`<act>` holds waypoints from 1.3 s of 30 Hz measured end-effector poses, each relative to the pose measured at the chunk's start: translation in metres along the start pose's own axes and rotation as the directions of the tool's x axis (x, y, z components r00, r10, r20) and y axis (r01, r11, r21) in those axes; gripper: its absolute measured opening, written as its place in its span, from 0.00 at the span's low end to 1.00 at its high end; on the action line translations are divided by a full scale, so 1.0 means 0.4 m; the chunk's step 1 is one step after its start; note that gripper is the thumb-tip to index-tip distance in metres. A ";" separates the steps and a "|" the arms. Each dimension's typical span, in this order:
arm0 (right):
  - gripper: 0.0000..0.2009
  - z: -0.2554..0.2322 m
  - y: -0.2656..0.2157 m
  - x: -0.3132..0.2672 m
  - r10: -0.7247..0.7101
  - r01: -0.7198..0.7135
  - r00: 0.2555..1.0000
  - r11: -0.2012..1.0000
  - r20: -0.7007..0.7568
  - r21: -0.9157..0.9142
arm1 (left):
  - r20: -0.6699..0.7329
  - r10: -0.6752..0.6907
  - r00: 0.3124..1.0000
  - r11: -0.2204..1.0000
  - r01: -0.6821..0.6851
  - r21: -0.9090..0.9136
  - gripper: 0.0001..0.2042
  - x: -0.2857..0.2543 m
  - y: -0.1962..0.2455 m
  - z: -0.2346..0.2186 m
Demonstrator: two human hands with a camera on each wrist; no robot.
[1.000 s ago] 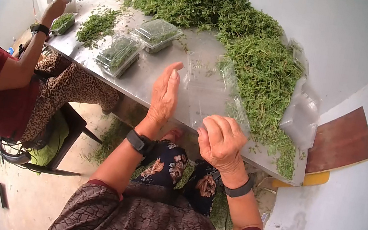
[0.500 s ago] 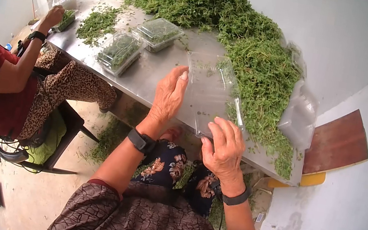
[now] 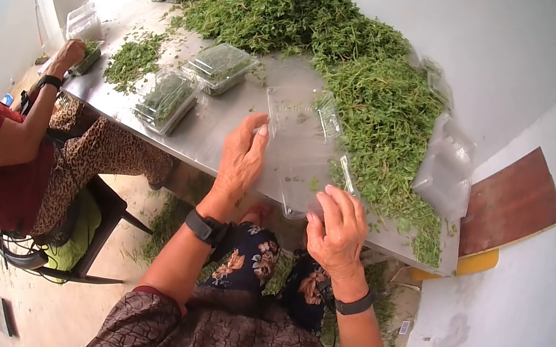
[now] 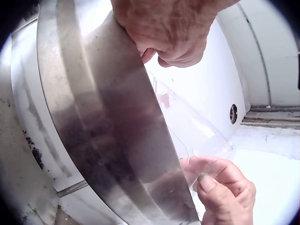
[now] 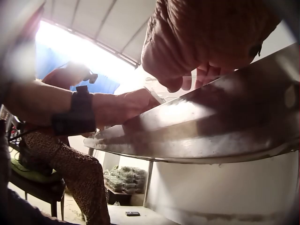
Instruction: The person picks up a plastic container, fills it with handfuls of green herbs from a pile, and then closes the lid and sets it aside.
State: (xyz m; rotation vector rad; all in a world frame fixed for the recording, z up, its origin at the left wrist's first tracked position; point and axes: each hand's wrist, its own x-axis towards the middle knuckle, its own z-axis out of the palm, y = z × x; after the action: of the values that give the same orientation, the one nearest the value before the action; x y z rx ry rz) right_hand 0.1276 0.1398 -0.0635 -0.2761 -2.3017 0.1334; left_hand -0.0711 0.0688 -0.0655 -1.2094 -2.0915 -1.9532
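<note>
An opened clear plastic clamshell box (image 3: 301, 170) lies between my hands at the table's near edge, with a few green bits in it. My left hand (image 3: 243, 160) is beside its left edge, fingers nearly straight and thumb close to them. At the near right corner, my right hand (image 3: 340, 233) has its fingers and thumb bent about the rim. In the left wrist view, the thumb and fingers of that right hand (image 4: 225, 192) pinch the thin clear plastic (image 4: 201, 126).
A big heap of green leafy stems (image 3: 299, 14) covers the back and right. Nested clear boxes (image 3: 446, 166) stand at the right edge. Two filled clamshell boxes (image 3: 218, 68) sit left. Another person (image 3: 6, 155) works with a box at the table's left end.
My right hand has loosened from a tight curl to spread, bent fingers at the box. The box lies flatter and more open. The other person's hand has lowered to their box.
</note>
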 end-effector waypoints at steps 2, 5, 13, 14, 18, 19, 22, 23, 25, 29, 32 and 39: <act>0.19 -0.008 0.003 -0.005 0.038 -0.037 0.996 0.999 -0.075 0.010 | -0.010 0.029 1.000 0.999 -0.029 0.034 0.13 0.000 -0.003 0.002; 0.18 -0.016 0.008 -0.010 0.015 -0.020 0.998 0.997 -0.068 -0.070 | -0.002 0.048 0.999 0.998 -0.048 0.047 0.13 -0.003 -0.012 0.005; 0.13 -0.010 0.010 0.043 -0.025 0.015 0.978 0.999 -0.209 -0.048 | 0.074 0.020 0.997 1.000 -0.020 -0.002 0.27 -0.001 -0.039 -0.002; 0.13 -0.011 0.008 0.060 -0.013 0.005 0.973 0.999 -0.231 -0.039 | 0.091 0.020 0.996 1.000 -0.020 -0.001 0.30 0.000 -0.041 -0.001; 0.11 0.002 -0.021 0.138 -0.104 0.107 0.948 0.994 -0.301 -0.005 | 0.059 0.149 0.987 0.988 -0.146 -0.044 0.36 0.005 -0.032 0.008; 0.11 0.012 -0.031 0.156 -0.101 0.105 0.947 0.994 -0.303 -0.005 | 0.092 0.192 0.977 0.981 -0.188 -0.044 0.38 0.005 -0.021 0.002; 0.12 0.048 -0.050 0.194 -0.085 0.089 0.962 0.996 -0.261 0.006 | 0.151 0.195 0.969 0.978 -0.179 -0.110 0.43 0.004 -0.021 0.002; 0.12 0.055 -0.059 0.204 -0.084 0.089 0.960 0.996 -0.266 0.006 | 0.173 0.155 0.973 0.977 -0.125 -0.176 0.45 0.005 -0.022 0.004; 0.12 0.060 -0.080 0.224 -0.035 0.056 0.974 0.995 -0.222 0.088 | 0.134 0.144 0.980 0.962 -0.106 -0.253 0.46 0.004 -0.019 0.002; 0.14 0.045 -0.092 0.227 -0.050 0.088 0.964 0.987 -0.260 0.137 | 0.067 0.012 0.998 0.887 0.021 -0.461 0.39 0.001 -0.037 -0.004; 0.15 0.044 -0.038 0.197 0.031 0.010 0.966 0.987 -0.255 0.158 | 0.019 -0.052 0.998 0.902 0.054 -0.428 0.34 0.004 -0.042 0.007; 0.22 0.047 0.010 0.160 0.146 -0.139 0.985 0.987 -0.086 0.085 | -0.012 -0.109 0.994 0.919 0.096 -0.382 0.31 0.004 -0.026 0.006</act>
State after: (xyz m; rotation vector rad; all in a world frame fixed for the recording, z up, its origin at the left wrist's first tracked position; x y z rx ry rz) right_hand 0.0722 0.1588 -0.0311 -0.3989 -2.1791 0.2773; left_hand -0.0769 0.0727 -0.0739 -1.1232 -1.8463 -2.4965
